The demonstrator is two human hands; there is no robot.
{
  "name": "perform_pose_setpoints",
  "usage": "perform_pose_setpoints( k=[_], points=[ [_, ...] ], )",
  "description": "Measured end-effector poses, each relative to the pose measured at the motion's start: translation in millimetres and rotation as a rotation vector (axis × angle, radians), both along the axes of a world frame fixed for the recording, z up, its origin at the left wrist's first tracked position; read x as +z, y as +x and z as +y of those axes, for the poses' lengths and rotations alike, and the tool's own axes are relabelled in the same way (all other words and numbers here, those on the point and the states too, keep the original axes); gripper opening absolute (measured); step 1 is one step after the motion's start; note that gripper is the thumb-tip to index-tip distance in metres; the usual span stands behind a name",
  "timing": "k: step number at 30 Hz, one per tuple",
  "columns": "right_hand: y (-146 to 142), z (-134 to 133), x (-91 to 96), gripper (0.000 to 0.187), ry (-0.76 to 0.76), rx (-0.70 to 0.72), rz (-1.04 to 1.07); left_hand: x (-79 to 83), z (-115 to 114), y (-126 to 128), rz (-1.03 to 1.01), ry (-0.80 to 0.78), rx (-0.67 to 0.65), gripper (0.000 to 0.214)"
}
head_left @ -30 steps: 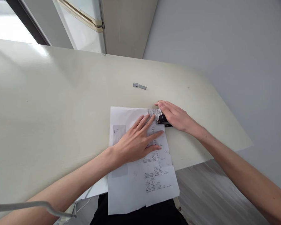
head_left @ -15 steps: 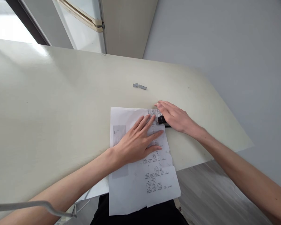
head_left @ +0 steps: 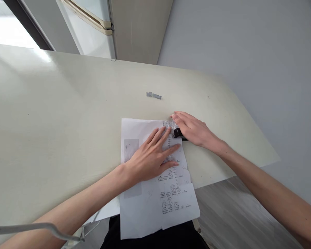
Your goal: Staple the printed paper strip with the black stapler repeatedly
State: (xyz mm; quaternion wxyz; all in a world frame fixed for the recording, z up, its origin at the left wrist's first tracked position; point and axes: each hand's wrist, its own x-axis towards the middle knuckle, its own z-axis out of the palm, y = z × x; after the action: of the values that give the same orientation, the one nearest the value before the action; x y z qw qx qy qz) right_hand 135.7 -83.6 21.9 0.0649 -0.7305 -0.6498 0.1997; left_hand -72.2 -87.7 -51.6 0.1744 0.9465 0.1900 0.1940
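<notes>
two hands (head_left: 151,157) (head_left: 194,129), left on printed paper (head_left: 142,219), right on one black stapler (head_left: 177,132)

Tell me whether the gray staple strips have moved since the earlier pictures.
No. Judged against the refrigerator beyond the table, the gray staple strips lie in the same place, shifted no visible way.

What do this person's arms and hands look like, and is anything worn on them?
The left hand and right hand are bare, as are the forearms: no gloves, watch or sleeves show. Small dark spots mark the right forearm. Black clothing covers the lap.
</notes>
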Motion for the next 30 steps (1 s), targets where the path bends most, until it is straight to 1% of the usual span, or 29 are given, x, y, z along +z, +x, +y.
perform_pose_setpoints(
  k=[23, 30],
  points=[
    [-3.9, 0.5, 1.1, 0.065, -0.001, 0.018, -0.036, -0.2, -0.3, -0.1, -0.003, 0.000, 0.003, 0.057],
    [-5.7, 0.6, -0.2, 0.059, 0.019, 0.035, -0.058, 0.6, 0.2, -0.1, 0.019, -0.006, 0.003, 0.057]
  ],
)
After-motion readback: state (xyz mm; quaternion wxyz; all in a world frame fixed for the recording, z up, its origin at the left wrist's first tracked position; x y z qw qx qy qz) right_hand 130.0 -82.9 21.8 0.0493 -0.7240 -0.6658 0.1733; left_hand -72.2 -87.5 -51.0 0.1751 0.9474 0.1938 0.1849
